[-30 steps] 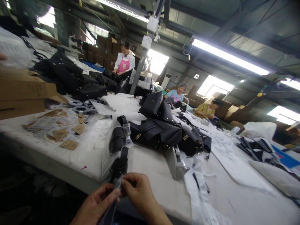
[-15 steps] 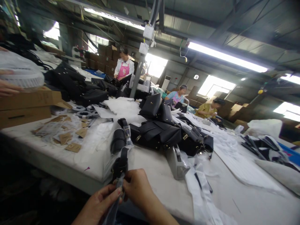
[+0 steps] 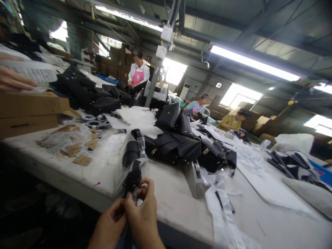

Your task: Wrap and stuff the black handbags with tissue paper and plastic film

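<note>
Both my hands are close together at the table's front edge, pinching the lower end of a black strap (image 3: 134, 174) with clear plastic around it. My left hand (image 3: 110, 221) has its fingers closed on the strap's lower part. My right hand (image 3: 144, 212) pinches it from the other side, thumb towards the left hand. The fingertips partly hide the plastic-covered end. Beyond them, a rolled black strap with a metal buckle (image 3: 141, 143) lies on the table, partly under clear film. Black handbags (image 3: 172, 148) are heaped just behind it.
A grey tape dispenser (image 3: 194, 181) stands right of my hands. Brown tags (image 3: 81, 159) in clear bags lie left, near cardboard boxes (image 3: 28, 114). Another person's hand (image 3: 15, 77) touches a plastic-wrapped bundle there. White sheets (image 3: 267, 190) lie right. Several people work farther back.
My right hand has turned and moved up slightly, now with its thumb beside my left hand. The plastic-wrapped tail below is now mostly hidden. At left, the other person's hand has shifted right with the bundle.
</note>
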A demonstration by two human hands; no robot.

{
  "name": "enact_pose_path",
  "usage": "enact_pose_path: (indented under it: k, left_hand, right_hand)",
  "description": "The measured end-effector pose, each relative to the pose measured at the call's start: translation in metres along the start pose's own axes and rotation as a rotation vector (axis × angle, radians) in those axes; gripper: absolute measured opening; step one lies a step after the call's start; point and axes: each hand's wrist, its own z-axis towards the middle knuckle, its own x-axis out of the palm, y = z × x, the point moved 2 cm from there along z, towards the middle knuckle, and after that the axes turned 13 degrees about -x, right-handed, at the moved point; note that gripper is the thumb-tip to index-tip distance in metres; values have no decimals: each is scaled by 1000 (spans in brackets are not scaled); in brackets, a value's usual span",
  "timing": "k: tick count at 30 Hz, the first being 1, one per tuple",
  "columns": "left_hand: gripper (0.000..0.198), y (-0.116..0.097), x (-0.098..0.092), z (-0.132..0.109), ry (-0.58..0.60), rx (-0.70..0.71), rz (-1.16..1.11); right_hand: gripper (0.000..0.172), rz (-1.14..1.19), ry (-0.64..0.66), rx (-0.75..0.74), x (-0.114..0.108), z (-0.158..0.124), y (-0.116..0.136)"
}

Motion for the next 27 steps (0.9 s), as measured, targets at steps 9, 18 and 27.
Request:
enact_pose_path:
  k: [9, 18, 27]
  left_hand:
    - [47, -11, 10, -15, 10, -83, -25]
    - [59, -8, 10, -23, 9, -127, -21]
    - [58, 49, -32, -36, -156, 30, 159]
  right_hand:
    - [36, 302, 231, -17, -48, -36, -20]
    - [51, 490, 195, 203, -30, -88, -64]
    - [41, 257, 129, 114, -30, -90, -66]
